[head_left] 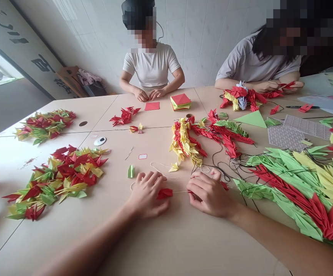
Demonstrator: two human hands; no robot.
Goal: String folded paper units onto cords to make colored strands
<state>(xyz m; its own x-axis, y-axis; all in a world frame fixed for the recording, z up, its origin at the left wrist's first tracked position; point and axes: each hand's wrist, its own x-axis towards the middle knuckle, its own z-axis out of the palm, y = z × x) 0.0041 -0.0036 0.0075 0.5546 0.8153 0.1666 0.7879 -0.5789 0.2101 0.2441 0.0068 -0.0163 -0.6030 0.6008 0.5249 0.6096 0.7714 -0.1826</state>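
My left hand (pixel 149 193) rests low over the table, its fingers curled round a red folded paper piece (pixel 164 193). From that piece a pale thread (pixel 180 191) runs taut to my right hand (pixel 208 191), whose fingers are closed on it. More red paper (pixel 224 186) peeks out behind the right hand, partly hidden. Beyond the left hand stands a small green folded piece (pixel 130 171), and a yellow one (pixel 174 167) lies between and past both hands. A loose curl of the thread lies on the table beyond my left hand.
Piles of folded paper cranes (pixel 63 172) lie at left. Strung garlands (pixel 298 191) with black cords fill the right, near my right forearm. A bundle of strings (pixel 185 140) lies ahead, square paper (pixel 180 101) behind it. Two people sit across the table (pixel 143 249).
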